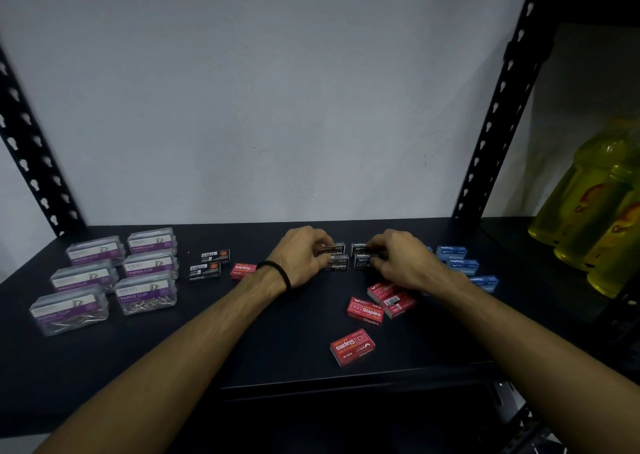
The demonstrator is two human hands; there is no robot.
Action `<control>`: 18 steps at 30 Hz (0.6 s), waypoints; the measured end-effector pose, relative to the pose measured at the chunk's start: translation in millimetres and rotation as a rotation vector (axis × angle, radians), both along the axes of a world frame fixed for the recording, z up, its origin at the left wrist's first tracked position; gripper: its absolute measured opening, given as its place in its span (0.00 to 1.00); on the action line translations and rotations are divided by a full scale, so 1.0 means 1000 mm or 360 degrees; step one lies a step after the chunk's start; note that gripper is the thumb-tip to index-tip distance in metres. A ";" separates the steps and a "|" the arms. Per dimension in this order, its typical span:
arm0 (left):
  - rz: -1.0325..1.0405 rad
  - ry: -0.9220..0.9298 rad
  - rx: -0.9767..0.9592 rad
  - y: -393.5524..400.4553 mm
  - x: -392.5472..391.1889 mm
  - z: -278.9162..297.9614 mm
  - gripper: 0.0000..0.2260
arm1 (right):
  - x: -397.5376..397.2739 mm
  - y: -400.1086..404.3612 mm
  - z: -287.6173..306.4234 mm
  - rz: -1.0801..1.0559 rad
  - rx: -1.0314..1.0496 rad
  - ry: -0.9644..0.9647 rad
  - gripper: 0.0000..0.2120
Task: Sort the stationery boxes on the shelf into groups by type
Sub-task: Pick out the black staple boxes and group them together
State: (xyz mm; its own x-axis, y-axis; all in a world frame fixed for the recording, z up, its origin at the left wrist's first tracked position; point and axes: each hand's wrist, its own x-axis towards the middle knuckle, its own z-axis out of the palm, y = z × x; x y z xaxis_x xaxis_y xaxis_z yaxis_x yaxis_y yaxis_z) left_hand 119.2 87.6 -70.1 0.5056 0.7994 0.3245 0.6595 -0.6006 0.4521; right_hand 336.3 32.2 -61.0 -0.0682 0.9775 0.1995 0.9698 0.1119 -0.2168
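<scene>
Fingers (320, 245) pinch black cardboard staple boxes (334, 256) — rectangular, matte.

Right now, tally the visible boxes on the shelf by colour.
Clear plastic paper clip boxes with purple labels: 6
Black cardboard staple boxes: 6
Red cardboard staple boxes: 5
Blue cardboard staple boxes: 3
Total: 20 visible

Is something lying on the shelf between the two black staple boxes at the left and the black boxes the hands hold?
Yes. One red staple box lies between the two black boxes and the left hand, partly behind that wrist.
</scene>
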 end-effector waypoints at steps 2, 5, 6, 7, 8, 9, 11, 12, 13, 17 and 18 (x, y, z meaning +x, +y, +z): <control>0.0014 -0.0077 0.0043 -0.003 -0.009 0.004 0.10 | -0.003 -0.002 0.003 -0.0027 0.0068 -0.0044 0.13; 0.0034 -0.0104 0.0054 -0.006 -0.028 0.012 0.10 | -0.013 -0.004 0.010 -0.0006 0.0169 -0.0044 0.13; 0.0042 -0.0089 0.0053 -0.007 -0.037 0.015 0.10 | -0.018 -0.004 0.013 0.0018 0.0199 -0.0031 0.13; 0.0053 -0.0076 0.0049 -0.007 -0.045 0.018 0.10 | -0.024 -0.004 0.015 0.0047 0.0221 -0.0020 0.13; 0.0069 -0.0065 0.0044 -0.008 -0.055 0.020 0.09 | -0.032 -0.003 0.017 0.0079 0.0233 -0.0008 0.12; 0.0090 -0.0057 0.0040 -0.008 -0.065 0.021 0.09 | -0.040 -0.002 0.019 0.0115 0.0238 0.0002 0.12; 0.0141 -0.0043 0.0036 -0.009 -0.085 0.023 0.09 | -0.058 0.002 0.020 0.0188 0.0237 0.0032 0.11; 0.0166 -0.0036 0.0036 -0.009 -0.095 0.025 0.09 | -0.067 0.004 0.020 0.0223 0.0231 0.0055 0.11; 0.0191 -0.0025 0.0037 -0.010 -0.105 0.026 0.09 | -0.076 0.007 0.020 0.0256 0.0221 0.0081 0.11; 0.0279 0.0040 0.0052 -0.010 -0.139 0.036 0.10 | -0.116 0.017 0.019 0.0379 0.0180 0.0153 0.12; 0.0298 0.0052 0.0055 -0.010 -0.145 0.038 0.10 | -0.125 0.020 0.018 0.0406 0.0177 0.0164 0.12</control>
State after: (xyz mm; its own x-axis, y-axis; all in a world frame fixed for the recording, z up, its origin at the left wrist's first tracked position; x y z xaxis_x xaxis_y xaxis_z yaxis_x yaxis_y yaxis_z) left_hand -26.2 77.6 -32.6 0.3600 0.8692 0.3389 0.7752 -0.4809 0.4097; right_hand 211.0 52.3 -43.4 -0.2826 0.9031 0.3233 0.8807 0.3778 -0.2856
